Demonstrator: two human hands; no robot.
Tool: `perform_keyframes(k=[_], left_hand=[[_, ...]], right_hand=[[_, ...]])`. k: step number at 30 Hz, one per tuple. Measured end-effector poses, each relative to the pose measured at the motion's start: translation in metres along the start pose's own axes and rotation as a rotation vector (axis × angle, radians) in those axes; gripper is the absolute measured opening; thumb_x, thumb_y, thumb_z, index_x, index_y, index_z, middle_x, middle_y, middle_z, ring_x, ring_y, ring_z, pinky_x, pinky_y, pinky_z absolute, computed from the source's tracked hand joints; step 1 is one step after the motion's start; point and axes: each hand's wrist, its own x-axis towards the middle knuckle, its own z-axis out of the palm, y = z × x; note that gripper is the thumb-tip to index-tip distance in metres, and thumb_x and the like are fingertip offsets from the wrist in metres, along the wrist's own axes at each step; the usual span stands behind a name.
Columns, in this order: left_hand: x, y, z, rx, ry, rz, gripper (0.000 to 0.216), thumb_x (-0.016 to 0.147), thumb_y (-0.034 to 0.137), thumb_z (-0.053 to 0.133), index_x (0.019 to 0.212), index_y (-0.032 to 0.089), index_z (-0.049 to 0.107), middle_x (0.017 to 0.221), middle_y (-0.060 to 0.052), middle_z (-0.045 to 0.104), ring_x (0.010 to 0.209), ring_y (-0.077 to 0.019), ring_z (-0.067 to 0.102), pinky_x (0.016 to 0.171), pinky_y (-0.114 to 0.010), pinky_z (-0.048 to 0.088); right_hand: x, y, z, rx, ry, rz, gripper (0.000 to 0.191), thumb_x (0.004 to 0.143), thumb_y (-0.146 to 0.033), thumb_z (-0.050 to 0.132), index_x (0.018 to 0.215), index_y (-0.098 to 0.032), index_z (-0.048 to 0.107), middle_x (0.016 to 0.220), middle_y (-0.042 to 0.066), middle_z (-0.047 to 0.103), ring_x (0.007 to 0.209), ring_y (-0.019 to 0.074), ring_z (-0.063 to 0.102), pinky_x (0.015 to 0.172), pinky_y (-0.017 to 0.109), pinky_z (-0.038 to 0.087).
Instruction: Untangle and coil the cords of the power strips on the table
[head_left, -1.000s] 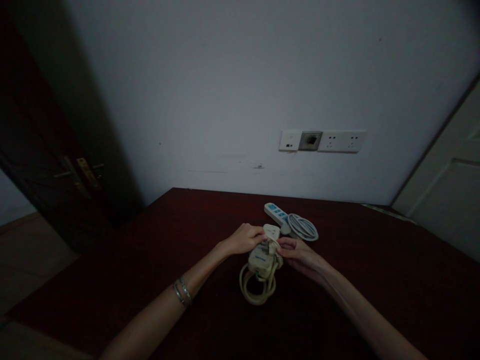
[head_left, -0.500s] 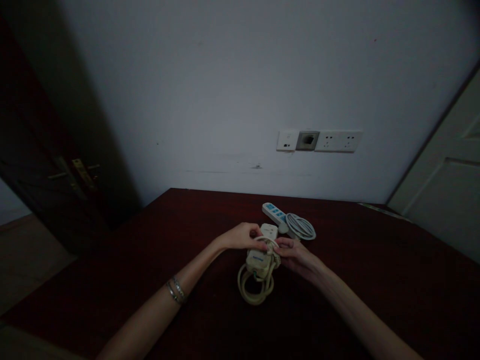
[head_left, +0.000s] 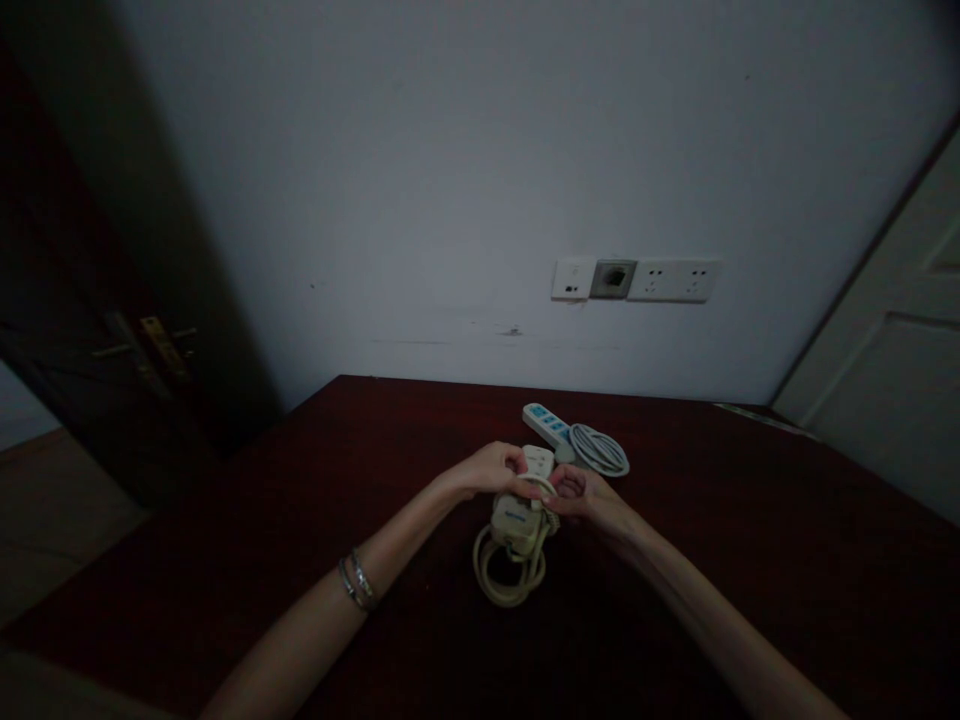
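A cream power strip [head_left: 516, 518] lies on the dark red table [head_left: 420, 440], its thick cord [head_left: 504, 578] coiled in loops at the near end. My left hand [head_left: 491, 470] grips the strip's far end and a loop of cord from the left. My right hand [head_left: 581, 494] pinches the cord against the same end from the right. Both hands meet over the strip, fingers curled. Silver bangles sit on my left wrist.
A second white power strip with blue buttons [head_left: 546, 424] and its grey coiled cord [head_left: 600, 450] lie just beyond my hands. Wall sockets [head_left: 636, 280] are above the table. A dark door [head_left: 112, 300] stands at left, a white door [head_left: 885, 380] at right.
My hands have closed in together over the strip's far end, and a loop of cord has come up over it. The view has shifted slightly.
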Motion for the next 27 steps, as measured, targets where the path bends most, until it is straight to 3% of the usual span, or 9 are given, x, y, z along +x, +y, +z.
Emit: perform_keyframes(k=[8,13,17,23,27], left_hand=[[-0.002,0.002,0.002,-0.027,0.001,0.043,0.034,0.051,0.035,0.074,0.062,0.014,0.050,0.061,0.005,0.044,0.058,-0.0086,0.039,0.054,-0.021,0.031],[-0.004,0.002,0.004,0.004,0.048,0.114,0.032,0.053,0.034,0.074,0.059,0.014,0.050,0.064,0.004,0.043,0.060,-0.0087,0.041,0.055,-0.021,0.033],[0.000,-0.004,0.007,-0.010,0.062,0.107,0.034,0.052,0.035,0.074,0.060,0.013,0.049,0.065,0.004,0.045,0.058,-0.0083,0.042,0.053,-0.020,0.033],[0.004,-0.011,0.009,0.184,0.157,0.124,0.029,0.056,0.033,0.073,0.061,0.013,0.052,0.075,0.001,0.050,0.064,-0.0099,0.046,0.056,-0.021,0.035],[-0.004,0.002,0.002,0.343,0.099,0.209,0.030,0.064,0.039,0.070,0.065,0.013,0.054,0.077,0.000,0.050,0.068,-0.0108,0.046,0.058,-0.020,0.035]], right_hand=[[-0.003,-0.006,0.002,-0.086,0.014,-0.022,0.041,0.046,-0.034,0.080,0.067,-0.017,0.049,0.057,-0.004,0.055,0.045,0.0058,0.041,0.038,0.018,0.023],[-0.006,-0.009,0.001,-0.145,0.030,-0.119,0.041,0.045,-0.036,0.081,0.065,-0.017,0.050,0.058,-0.003,0.057,0.051,0.0087,0.049,0.047,0.021,0.035],[-0.009,-0.012,0.003,-0.211,0.086,-0.152,0.039,0.046,-0.038,0.080,0.064,-0.017,0.053,0.055,-0.003,0.055,0.050,0.0095,0.048,0.049,0.023,0.036],[-0.010,-0.015,0.005,-0.259,0.145,-0.174,0.038,0.044,-0.040,0.080,0.059,-0.017,0.054,0.051,-0.003,0.051,0.049,0.0084,0.043,0.048,0.023,0.035],[-0.010,-0.017,0.006,-0.284,0.165,-0.189,0.036,0.045,-0.038,0.080,0.058,-0.017,0.055,0.051,-0.002,0.050,0.049,0.0093,0.043,0.047,0.023,0.034]])
